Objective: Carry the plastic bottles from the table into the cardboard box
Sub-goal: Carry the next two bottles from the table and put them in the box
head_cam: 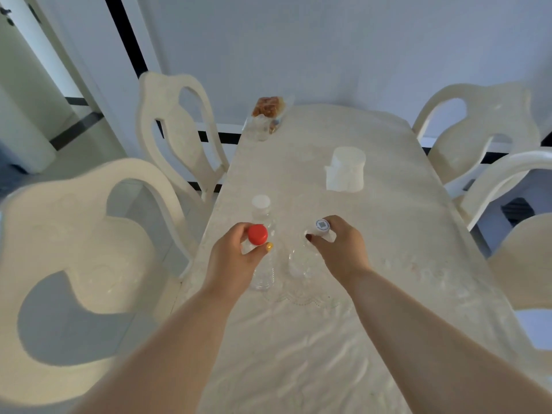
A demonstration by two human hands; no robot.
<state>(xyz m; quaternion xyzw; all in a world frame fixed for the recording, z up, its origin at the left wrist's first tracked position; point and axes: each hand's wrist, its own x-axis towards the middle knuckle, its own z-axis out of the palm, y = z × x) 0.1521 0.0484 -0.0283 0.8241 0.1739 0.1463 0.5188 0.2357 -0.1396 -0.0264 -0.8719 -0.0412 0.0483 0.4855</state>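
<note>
Clear plastic: left hand pinching the red-capped bottle, right hand gripping the white-capped bottle; lifting's next, box nowhere visible.

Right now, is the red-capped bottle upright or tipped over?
Upright. The red-capped bottle stands on the table, cap up and base down, with the left hand closed around its neck.
</note>
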